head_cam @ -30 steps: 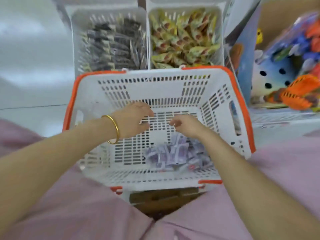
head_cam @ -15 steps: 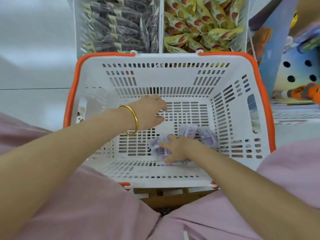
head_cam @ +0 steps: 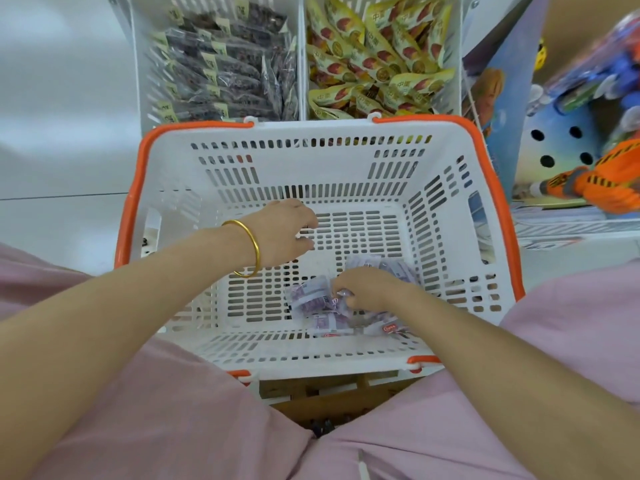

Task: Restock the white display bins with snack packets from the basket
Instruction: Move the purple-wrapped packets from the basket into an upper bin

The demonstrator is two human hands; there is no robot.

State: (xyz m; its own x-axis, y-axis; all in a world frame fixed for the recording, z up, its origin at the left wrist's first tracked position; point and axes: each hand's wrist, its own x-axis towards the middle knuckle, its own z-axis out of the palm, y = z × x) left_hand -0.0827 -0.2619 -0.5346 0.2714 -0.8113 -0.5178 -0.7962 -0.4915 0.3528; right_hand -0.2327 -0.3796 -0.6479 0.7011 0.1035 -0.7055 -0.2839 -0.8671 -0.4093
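One basket (head_cam: pixel 311 161). Two white display bins: one (head_cam: pixel 143 81) with many dark packets (head_cam: pixel 225 71), the other (head_cam: pixel 457 64) with many yellow packets (head_cam: pixel 374 60), too many to count. At least four purple snack packets (head_cam: pixel 311 299). Two hands, left (head_cam: pixel 280 233) and right (head_cam: pixel 367 289). One gold bangle (head_cam: pixel 254 244).

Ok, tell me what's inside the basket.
A small pile of purple snack packets on the floor of the basket. The right hand grips some and hides whatever lies beneath it. The left hand hovers, holding nothing.

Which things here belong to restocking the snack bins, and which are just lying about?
Job: basket, purple packets, right hand gripping them, left hand, dark-packet bin, yellow-packet bin.
Lying about: picture box, orange toy.
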